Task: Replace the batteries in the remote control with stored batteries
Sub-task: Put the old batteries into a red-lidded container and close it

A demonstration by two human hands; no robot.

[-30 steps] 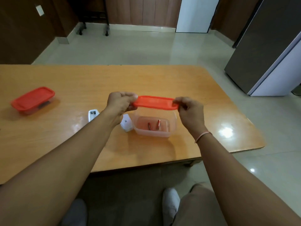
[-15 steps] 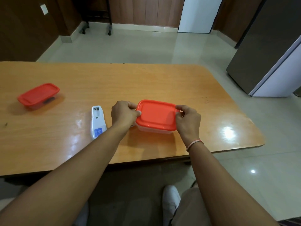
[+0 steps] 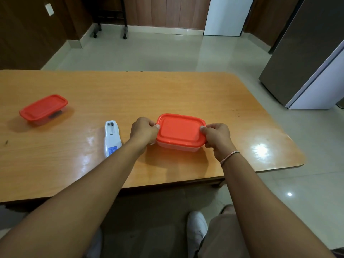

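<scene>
Wooden worktop [image 3: 167,90], tiled floor beyond: two lidded containers, one remote.

Far left, a second red-lidded container [image 3: 43,109], standing alone. Centre-left, white remote control [image 3: 112,138], back up, battery bay uncovered at its far end. Left hand [image 3: 143,131] and right hand [image 3: 217,137], each grip closed on opposite ends of the red lid [image 3: 181,129], which sits on the clear container [image 3: 176,147] near the front edge.

the wooden counter [image 3: 167,94] carries three things. a white remote [image 3: 111,139] lies just left of a red-lidded box [image 3: 181,132]. another red-lidded box [image 3: 43,108] sits well left of the remote.
</scene>
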